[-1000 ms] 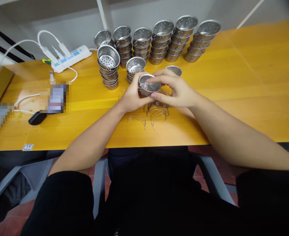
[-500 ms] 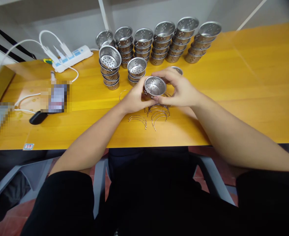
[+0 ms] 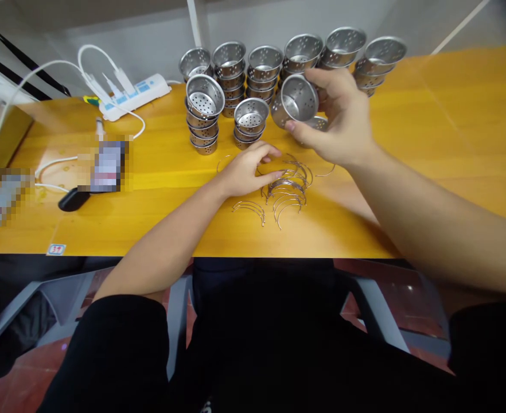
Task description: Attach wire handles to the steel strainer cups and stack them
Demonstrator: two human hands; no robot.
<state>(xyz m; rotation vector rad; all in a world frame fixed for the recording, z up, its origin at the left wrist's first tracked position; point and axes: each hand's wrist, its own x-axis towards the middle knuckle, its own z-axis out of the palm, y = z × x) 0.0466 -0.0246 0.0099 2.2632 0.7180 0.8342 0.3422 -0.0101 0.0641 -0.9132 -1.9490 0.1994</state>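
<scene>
A perforated metal cup [image 3: 296, 100] is tilted in my right hand [image 3: 343, 117], gripped between thumb and fingers above the table. Below it, partly covered by that hand, another metal cup [image 3: 317, 124] is on the wood. My left hand [image 3: 250, 169] holds no cup; its thumb and fingers are apart over the left edge of a pile of thin curved wires [image 3: 290, 183]. Whether its fingertips touch a wire I cannot tell. A short stack of perforated cups [image 3: 250, 117] stands just beyond my left hand, with a taller stack [image 3: 203, 117] to its left.
Several more cup stacks [image 3: 264, 69] line the back of the yellow table [image 3: 451, 172] near the wall. At left are a white power strip [image 3: 136, 96] with cables, a phone [image 3: 108, 166] and a black oval object [image 3: 74, 199].
My right hand has lifted the cup away from my left hand, up and to the right, tilting it. My left hand has let go of the cup and stays low by the wires.
</scene>
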